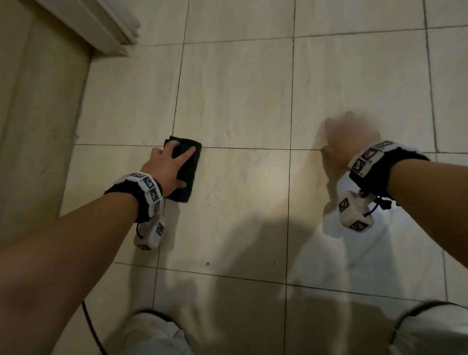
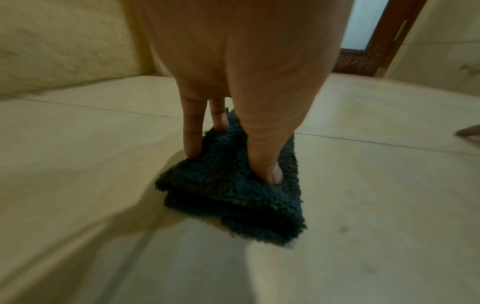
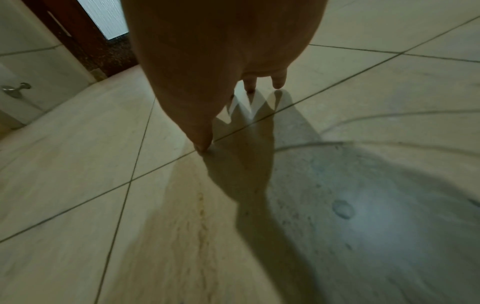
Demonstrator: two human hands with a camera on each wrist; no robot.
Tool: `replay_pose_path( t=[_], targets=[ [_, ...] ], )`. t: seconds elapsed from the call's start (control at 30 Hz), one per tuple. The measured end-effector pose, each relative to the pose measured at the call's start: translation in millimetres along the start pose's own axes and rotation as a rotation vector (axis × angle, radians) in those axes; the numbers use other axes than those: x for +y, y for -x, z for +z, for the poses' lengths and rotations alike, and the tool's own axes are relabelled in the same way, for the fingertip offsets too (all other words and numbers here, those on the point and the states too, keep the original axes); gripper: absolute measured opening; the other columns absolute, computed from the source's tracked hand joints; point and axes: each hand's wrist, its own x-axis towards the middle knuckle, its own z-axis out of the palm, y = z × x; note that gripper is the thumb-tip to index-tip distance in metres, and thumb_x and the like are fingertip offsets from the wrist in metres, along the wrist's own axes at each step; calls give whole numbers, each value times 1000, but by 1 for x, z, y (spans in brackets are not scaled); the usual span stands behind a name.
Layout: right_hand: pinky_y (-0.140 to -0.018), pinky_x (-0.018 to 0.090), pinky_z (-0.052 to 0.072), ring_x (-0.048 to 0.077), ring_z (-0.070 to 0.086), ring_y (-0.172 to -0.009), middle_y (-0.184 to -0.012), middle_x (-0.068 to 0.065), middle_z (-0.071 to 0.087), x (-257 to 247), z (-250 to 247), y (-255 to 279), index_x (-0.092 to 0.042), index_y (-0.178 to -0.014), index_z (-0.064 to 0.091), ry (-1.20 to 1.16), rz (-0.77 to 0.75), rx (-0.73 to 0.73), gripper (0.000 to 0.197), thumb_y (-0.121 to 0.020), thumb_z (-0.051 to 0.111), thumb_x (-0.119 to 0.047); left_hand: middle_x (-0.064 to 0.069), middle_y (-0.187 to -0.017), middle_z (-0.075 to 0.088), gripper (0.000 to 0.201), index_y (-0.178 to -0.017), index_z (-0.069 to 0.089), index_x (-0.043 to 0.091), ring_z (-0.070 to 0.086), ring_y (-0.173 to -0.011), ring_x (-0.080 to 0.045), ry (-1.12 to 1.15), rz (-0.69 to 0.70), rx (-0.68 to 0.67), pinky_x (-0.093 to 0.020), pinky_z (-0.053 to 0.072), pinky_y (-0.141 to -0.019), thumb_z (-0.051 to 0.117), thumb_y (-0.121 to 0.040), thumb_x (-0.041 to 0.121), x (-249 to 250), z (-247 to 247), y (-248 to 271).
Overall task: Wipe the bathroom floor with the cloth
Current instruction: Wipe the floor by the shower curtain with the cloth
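While the left hand (image 1: 166, 171) is pressing down on the dark cloth (image 1: 186, 172), its fingers (image 2: 191, 131) are lying spread and nearly straight on the fluffy pile, with the thumb (image 2: 265, 156) sinking into the right side of it — the hand is pushing flat rather than gripping. The cloth is lying folded on the pale tiled floor (image 1: 245, 96), sitting across a grout line, near the beige wall (image 1: 27, 112) at the left and below the white door frame (image 1: 81, 9) in the upper left corner of the head view.

The right hand (image 1: 348, 140) is showing blurred in the head view, well apart from the cloth and holding nothing. In the right wrist view its fingers (image 3: 250, 84) are stretching out straight and spread, the thumb tip (image 3: 203, 146) touching the floor at a grout line; whether the other fingertips are touching the tile I cannot tell. Its shadow is falling on the tile just beneath it.

Both wrists are wearing black bands with white marker blocks — the left band (image 1: 145, 191) and the right band (image 1: 369, 162). Two knees in light trousers (image 1: 159, 339) are showing at the bottom edge.
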Motion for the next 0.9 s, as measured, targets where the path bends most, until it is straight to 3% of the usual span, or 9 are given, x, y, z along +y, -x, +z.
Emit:
replay_pose_path(
  t=[0.1, 0.27, 0.4, 0.5, 0.63, 0.73, 0.9],
  targets=[
    [-109, 59, 31, 40, 14, -144, -158, 12, 14, -1, 6, -2, -28, -143, 28, -11, 6, -48, 66, -89, 60, -45, -4, -157, 5, 94, -153, 9, 44, 30, -127, -36, 20, 30, 21, -48, 45, -100, 73, -84, 38, 41, -8, -8],
    [-114, 59, 25, 41, 6, -147, -162, 12, 5, -4, 12, -3, -26, -148, 22, -23, 24, -29, 70, -91, 59, -45, -7, -159, 2, 93, -154, 6, 42, 27, -130, -39, 15, 101, 33, -48, 45, -99, 70, -86, 42, 119, -25, -21],
    [-114, 58, 24, 41, 6, -147, -162, 12, 4, -3, 11, -3, -26, -150, 21, -28, 8, -14, 71, -92, 58, -46, -9, -160, 0, 95, -155, 4, 39, 20, -136, -43, -20, 204, 34, -48, 45, -97, 69, -86, 41, 187, -34, -22],
    [-114, 58, 24, 41, 5, -148, -163, 13, 4, -3, 11, -3, -26, -150, 21, -30, 10, -15, 72, -92, 58, -45, -11, -159, 1, 95, -155, 3, 36, 17, -138, -44, -2, 194, 43, -46, 46, -94, 68, -86, 36, 213, -34, -23],
    [-115, 59, 22, 41, 4, -148, -163, 13, 2, -5, 12, -2, -26, -151, 20, -41, 15, -15, 71, -93, 57, -44, -9, -159, 3, 96, -155, 3, 36, 20, -137, -40, -1, 177, 64, -44, 47, -91, 68, -85, 36, 209, -28, -24],
    [-114, 59, 24, 40, 7, -148, -163, 11, 5, -2, 13, -1, -27, -150, 21, -45, 15, -9, 71, -92, 57, -45, -8, -160, 2, 94, -155, 2, 37, 21, -138, -39, 22, 145, 67, -48, 44, -97, 67, -87, 37, 193, -31, -29],
    [-115, 60, 22, 39, 9, -148, -162, 12, 9, -6, 13, 1, -28, -153, 14, -40, 29, 11, 78, -91, 58, -45, -8, -160, 2, 94, -155, 3, 36, 21, -137, -42, 57, 17, 44, -52, 38, -104, 68, -87, 39, 113, -37, -46]
  ],
)
